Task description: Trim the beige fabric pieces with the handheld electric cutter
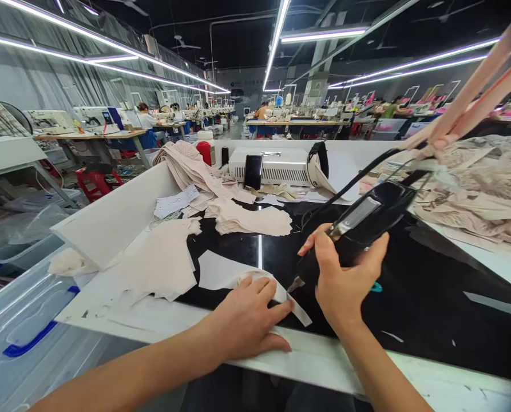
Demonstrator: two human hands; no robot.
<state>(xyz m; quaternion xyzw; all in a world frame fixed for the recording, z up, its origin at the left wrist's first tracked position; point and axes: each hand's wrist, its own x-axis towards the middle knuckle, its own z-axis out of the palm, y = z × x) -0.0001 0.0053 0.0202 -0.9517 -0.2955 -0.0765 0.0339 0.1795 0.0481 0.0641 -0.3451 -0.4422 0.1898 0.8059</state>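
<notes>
My right hand [345,274] is wrapped round a black hand-held cutting tool [367,220], whose metal tip touches a white fabric piece [221,272] on the black table top [418,286]. A black cable runs up from the tool toward the back. My left hand [246,317] lies flat on the white fabric piece, fingers stretched out, pressing it down just left of the tool's tip.
Cut beige fabric pieces [238,217] are stacked behind, and a heap of lace fabric [482,183] lies at the right. A white box [276,163] and a phone [253,170] stand at the back. Clear plastic bins [32,320] sit at the left. Other people work at distant sewing tables.
</notes>
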